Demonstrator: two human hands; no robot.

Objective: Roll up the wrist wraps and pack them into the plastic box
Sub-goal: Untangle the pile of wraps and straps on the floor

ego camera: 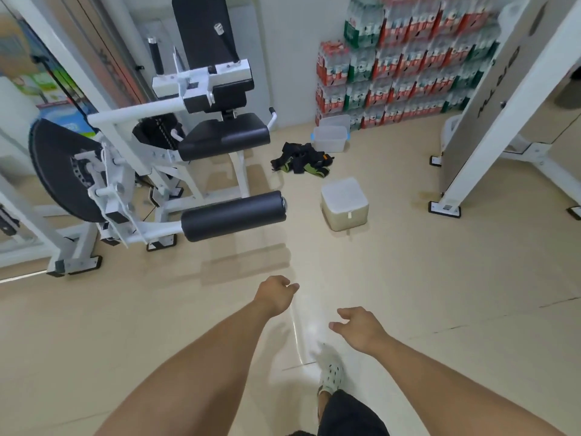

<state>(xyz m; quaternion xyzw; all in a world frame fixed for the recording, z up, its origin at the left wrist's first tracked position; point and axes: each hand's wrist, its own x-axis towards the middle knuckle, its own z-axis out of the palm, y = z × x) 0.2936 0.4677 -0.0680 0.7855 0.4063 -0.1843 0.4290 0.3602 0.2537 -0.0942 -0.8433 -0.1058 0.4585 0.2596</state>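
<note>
Nothing rolled or packed yet: the person is only on the way to the wraps.

The wrist wraps (pixel 300 158) lie in a loose black and green heap on the floor (pixel 440 294) just above the middle of the frame, touching or just beside the open plastic box (pixel 330 138), which looks empty, with its lid (pixel 334 122) propped behind it. The left hand (pixel 276 294) and right hand (pixel 360 327) hang at lower centre, well apart from the heap, fingers loosely curled and holding nothing. A white stool (pixel 344 202) stands between the hands and the heap. All the rolling and packing appears to remain.
</note>
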